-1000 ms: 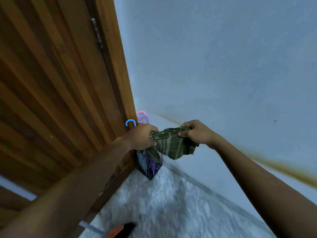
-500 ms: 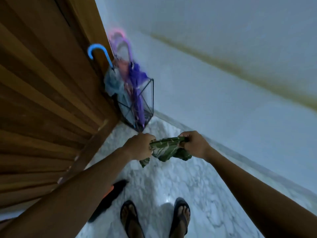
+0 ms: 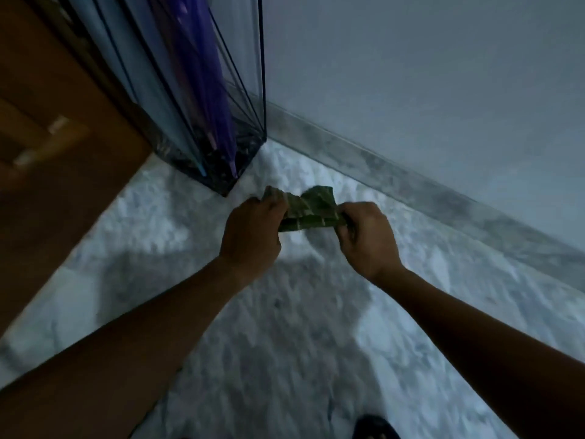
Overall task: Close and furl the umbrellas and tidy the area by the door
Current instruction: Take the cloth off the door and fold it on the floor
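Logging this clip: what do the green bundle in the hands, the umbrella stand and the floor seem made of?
Green striped bundle: soft matte fabric; it creases and bunches where the left hand and right hand grip it.
Umbrella stand: thin dark rods, probably painted metal, open between them.
Floor: white, grey-veined stone or tile, possibly marble; blur hides its sheen.

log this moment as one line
left hand: grips green striped cloth | right hand: grips same cloth | umbrella stand: in corner beside door, purple umbrella inside
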`<state>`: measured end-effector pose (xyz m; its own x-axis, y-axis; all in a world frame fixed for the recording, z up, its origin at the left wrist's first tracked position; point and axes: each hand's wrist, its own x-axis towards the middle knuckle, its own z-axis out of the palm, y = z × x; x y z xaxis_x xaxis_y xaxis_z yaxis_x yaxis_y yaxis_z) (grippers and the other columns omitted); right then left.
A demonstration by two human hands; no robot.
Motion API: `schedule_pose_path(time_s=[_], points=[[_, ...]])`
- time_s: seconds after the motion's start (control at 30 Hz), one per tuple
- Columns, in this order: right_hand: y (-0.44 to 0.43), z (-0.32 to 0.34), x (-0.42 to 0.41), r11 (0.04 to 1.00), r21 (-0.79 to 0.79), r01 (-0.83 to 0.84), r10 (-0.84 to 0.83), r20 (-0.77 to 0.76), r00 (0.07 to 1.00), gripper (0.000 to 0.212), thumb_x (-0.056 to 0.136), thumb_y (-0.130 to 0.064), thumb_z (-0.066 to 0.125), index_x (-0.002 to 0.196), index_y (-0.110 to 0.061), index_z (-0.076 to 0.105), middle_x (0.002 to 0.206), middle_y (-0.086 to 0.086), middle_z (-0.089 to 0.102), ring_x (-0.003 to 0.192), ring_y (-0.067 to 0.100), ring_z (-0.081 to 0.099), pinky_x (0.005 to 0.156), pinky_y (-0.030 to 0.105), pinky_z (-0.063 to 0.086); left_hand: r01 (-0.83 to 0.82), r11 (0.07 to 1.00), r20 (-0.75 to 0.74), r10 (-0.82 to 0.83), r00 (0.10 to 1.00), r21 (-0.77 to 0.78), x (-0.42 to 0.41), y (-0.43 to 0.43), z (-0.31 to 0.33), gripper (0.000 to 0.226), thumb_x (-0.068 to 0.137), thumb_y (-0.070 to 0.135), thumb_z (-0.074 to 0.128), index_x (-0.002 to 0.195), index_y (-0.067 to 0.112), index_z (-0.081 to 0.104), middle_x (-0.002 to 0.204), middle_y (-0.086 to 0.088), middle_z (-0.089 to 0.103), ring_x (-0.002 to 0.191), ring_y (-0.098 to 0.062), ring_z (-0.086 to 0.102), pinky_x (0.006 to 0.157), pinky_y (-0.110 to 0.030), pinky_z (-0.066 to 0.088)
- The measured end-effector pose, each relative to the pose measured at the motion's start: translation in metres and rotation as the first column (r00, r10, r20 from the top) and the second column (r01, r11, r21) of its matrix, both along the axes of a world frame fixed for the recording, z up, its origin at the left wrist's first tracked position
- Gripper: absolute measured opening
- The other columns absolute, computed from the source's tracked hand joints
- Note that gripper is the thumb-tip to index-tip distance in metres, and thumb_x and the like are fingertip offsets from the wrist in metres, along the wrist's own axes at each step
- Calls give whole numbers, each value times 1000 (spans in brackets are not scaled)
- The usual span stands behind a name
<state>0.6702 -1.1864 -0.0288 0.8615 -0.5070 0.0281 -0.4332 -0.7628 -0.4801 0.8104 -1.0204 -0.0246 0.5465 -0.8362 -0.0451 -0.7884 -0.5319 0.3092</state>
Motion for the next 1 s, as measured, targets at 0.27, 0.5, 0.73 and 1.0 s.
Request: schedule_pose_path(time_s=[0.27, 0.5, 0.73, 1.0], points=[[32, -128, -11, 999, -6, -45, 43, -179, 983, 46, 80, -49, 49, 114, -23, 67, 123, 1, 63, 115, 26, 52, 92, 38, 42, -50, 996, -88, 44, 995, -68, -23, 29, -134, 25, 67, 43, 64, 84, 24, 66, 86, 4, 61, 87, -20, 55, 71, -31, 35], [29, -173, 21, 992, -72, -104, 78, -296, 952, 73, 100, -65, 25, 162, -31, 5, 170, 3, -4, 156, 25, -9, 125, 49, 1, 161, 972, 78, -176, 981, 170, 32, 29, -166, 74, 93, 61, 35, 149, 14, 41, 158, -7, 36, 147, -30, 30, 113, -53, 22], [-35, -175, 78, 961, -160, -225, 160, -344, 925, 77, 93, -77, 15, 159, -41, -1, 169, -4, -4, 155, 21, -9, 124, 52, -3, -61, 984, 75, 49, 996, 169, 40, 4, -178, 96, 87, 82, 17, 160, 23, -2, 168, 1, -6, 154, -24, -5, 114, -54, -11], [-59, -172, 171, 947, -90, -310, 259, -360, 896, 97, 74, -76, 12, 161, -34, 2, 170, 0, -5, 155, 24, -9, 123, 49, -9, -228, 956, 132, 206, 970, 184, 55, -18, -179, 95, 90, 77, 20, 159, 19, -9, 168, -1, -12, 154, -24, -9, 110, -53, -13]])
